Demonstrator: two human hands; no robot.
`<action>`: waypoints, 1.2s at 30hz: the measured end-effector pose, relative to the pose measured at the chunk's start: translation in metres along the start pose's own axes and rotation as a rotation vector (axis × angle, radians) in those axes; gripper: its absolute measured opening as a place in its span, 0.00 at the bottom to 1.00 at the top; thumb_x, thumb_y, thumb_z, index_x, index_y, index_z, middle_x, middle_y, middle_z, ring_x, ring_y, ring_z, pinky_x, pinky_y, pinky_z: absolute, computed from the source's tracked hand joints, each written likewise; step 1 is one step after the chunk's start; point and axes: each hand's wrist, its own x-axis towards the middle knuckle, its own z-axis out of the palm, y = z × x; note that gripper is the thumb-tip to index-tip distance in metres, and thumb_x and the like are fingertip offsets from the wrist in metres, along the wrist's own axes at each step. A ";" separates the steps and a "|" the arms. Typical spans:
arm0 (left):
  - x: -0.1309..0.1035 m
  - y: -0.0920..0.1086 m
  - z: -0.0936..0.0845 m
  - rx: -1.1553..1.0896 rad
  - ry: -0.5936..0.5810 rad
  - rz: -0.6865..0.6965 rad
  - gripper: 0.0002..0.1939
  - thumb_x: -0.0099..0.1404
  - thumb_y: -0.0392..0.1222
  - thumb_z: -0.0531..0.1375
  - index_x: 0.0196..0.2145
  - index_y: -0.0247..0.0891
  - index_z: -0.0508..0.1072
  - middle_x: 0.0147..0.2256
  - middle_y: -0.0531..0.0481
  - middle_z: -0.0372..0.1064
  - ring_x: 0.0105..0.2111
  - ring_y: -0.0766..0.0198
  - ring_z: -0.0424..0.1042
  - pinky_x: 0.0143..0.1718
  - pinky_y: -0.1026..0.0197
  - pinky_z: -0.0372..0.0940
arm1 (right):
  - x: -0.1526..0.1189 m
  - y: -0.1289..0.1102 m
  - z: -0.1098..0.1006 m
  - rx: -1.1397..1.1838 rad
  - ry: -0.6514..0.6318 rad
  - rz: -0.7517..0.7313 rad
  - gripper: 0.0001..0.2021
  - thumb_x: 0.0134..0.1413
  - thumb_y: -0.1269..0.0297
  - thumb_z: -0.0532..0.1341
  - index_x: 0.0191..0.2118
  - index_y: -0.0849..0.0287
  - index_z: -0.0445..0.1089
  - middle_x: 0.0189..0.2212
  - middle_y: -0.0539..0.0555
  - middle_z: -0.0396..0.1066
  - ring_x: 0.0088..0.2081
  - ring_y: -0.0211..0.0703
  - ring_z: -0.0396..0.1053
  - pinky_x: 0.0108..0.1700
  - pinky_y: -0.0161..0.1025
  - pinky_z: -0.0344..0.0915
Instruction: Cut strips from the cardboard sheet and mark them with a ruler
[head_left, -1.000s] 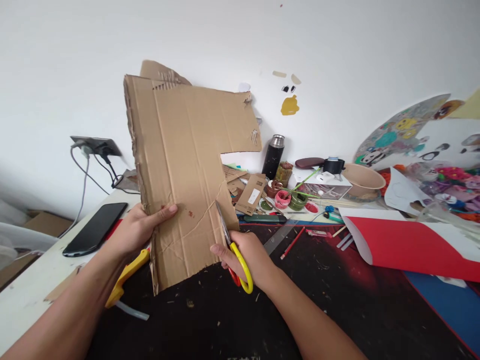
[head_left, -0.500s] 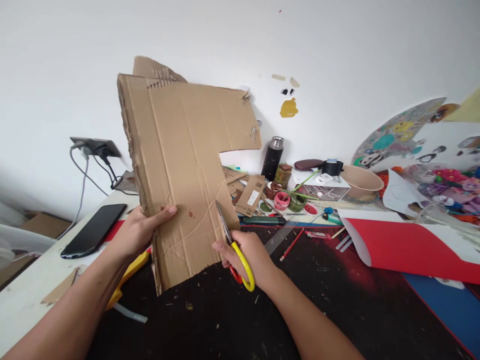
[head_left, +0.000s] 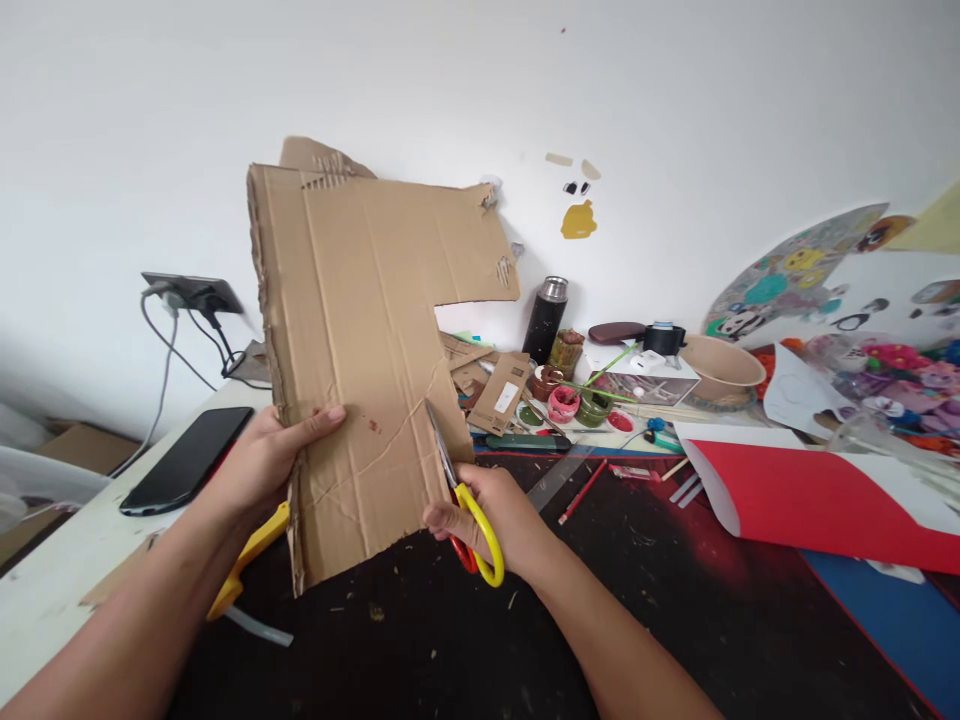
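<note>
A large piece of brown cardboard [head_left: 360, 300] is held up over the dark work mat, with a notch cut out of its right side. My left hand [head_left: 281, 445] grips its lower left edge, thumb flat on the front face and the other fingers hidden behind. Scissors [head_left: 476, 535] with yellow and red handles are in my right hand [head_left: 495, 515]. One blade lies across the front of the cardboard near its lower right edge, pointing up and left; the other blade is not visible. A diagonal crease runs across the cardboard close to the blade tip.
A black phone [head_left: 187, 460] and a yellow-handled glue gun [head_left: 251, 560] lie at left. Behind are a thermos [head_left: 547, 320], open paint jars [head_left: 562, 403] and cardboard scraps [head_left: 499, 395]. A red pencil [head_left: 582, 492] and red paper sheet [head_left: 825, 500] lie at right.
The cardboard has tilted slightly, its top edge shifting down and right and its bottom corner left. My hands and the scissors have moved slightly left with it.
</note>
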 end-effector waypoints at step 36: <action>-0.005 -0.005 0.005 0.043 -0.090 0.006 0.31 0.38 0.56 0.85 0.33 0.33 0.83 0.35 0.37 0.85 0.29 0.51 0.83 0.31 0.57 0.81 | -0.002 -0.013 0.004 -0.439 0.253 -0.058 0.23 0.72 0.45 0.60 0.28 0.55 0.66 0.23 0.51 0.71 0.26 0.43 0.70 0.30 0.37 0.53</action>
